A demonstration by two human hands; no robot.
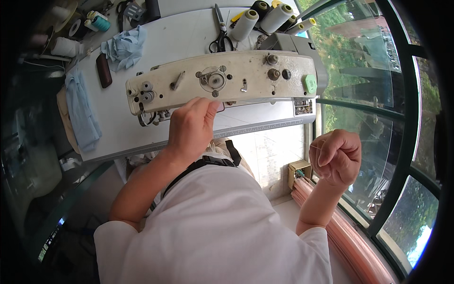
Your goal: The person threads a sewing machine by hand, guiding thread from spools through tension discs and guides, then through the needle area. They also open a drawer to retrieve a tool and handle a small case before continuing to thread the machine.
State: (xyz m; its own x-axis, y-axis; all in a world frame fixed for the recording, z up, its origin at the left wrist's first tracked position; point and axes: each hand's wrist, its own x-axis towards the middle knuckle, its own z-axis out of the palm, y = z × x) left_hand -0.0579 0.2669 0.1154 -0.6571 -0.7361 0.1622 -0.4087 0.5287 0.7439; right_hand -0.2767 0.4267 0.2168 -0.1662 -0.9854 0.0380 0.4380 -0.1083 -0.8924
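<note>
An industrial sewing machine (241,78) with a cream-coloured head lies across the white table before me. At the front edge of the machine head is my left hand (193,124), its thumb and forefinger pinched together; whether something is between them is hard to make out. My right hand (335,156) is raised at the right, away from the machine, its fingers closed on a fine thread (315,147). The thread shows at the fingers, and its further course is too faint to follow. The needle area is partly hidden under the machine head.
Black-handled scissors (221,35) and white thread cones (245,25) stand or lie behind the machine. Light blue fabric (124,48) lies crumpled at the back left, more blue cloth (82,110) at the left edge. A green-framed window (397,88) is at the right, above pink fabric (347,234).
</note>
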